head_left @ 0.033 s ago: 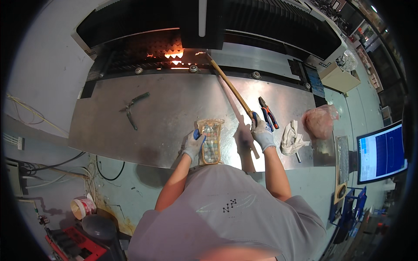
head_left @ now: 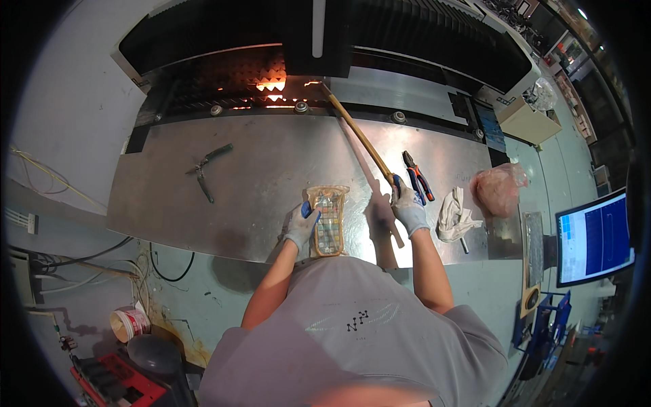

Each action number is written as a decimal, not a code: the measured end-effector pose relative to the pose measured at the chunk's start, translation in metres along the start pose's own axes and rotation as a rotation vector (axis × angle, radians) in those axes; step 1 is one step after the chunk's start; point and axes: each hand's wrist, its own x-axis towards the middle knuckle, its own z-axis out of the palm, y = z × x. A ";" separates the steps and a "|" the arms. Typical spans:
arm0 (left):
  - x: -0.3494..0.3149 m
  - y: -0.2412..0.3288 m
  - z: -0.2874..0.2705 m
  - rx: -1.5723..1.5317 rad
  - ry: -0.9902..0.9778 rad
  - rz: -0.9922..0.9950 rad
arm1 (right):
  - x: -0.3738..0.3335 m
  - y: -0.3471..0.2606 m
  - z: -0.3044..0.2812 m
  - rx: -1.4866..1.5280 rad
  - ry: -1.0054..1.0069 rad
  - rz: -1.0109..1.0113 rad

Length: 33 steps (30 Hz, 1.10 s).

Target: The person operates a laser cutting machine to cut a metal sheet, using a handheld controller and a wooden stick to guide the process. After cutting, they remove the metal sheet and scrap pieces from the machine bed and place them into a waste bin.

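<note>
My left hand (head_left: 301,225), in a pale glove with blue fingertips, is closed on the left side of a button remote control (head_left: 330,227) wrapped in a yellowed clear cover. My right hand (head_left: 409,209), gloved the same way, grips the near end of a long wooden stick (head_left: 359,133). The stick slants away to the left, its far tip at a metal sheet inside a cutting machine (head_left: 434,41), near an orange glow (head_left: 272,84). Just right of that hand lie pliers (head_left: 418,180) with orange and dark handles. A crumpled white cloth (head_left: 458,216) is beside them.
The metal table (head_left: 264,163) carries dark-handled cutters (head_left: 207,171) at left and a pinkish plastic bag (head_left: 500,188) at right. Roller balls (head_left: 302,107) line its far edge. A monitor (head_left: 595,236) stands at right. Cables (head_left: 129,275) and a bucket (head_left: 130,323) are on the left.
The orange glow and sparks inside the machine have changed shape slightly, and the machine's dark head has shifted a touch to the right. Both hands stay in place.
</note>
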 end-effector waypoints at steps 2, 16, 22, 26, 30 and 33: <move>0.004 0.000 0.000 -0.004 0.000 -0.018 | 0.001 0.000 0.000 -0.008 0.005 0.004; 0.016 -0.012 0.001 0.085 0.021 -0.050 | -0.009 0.042 -0.014 0.065 0.127 0.092; 0.014 -0.015 0.001 0.081 0.051 -0.014 | -0.018 0.066 -0.023 0.010 0.124 0.204; 0.017 -0.016 0.000 -0.019 -0.002 -0.033 | -0.023 0.088 -0.029 0.015 0.171 0.225; 0.020 -0.023 0.003 -0.113 0.005 -0.027 | -0.025 0.111 -0.039 0.024 0.177 0.288; 0.022 -0.028 0.003 -0.109 -0.008 0.020 | -0.024 0.124 -0.044 0.006 0.197 0.323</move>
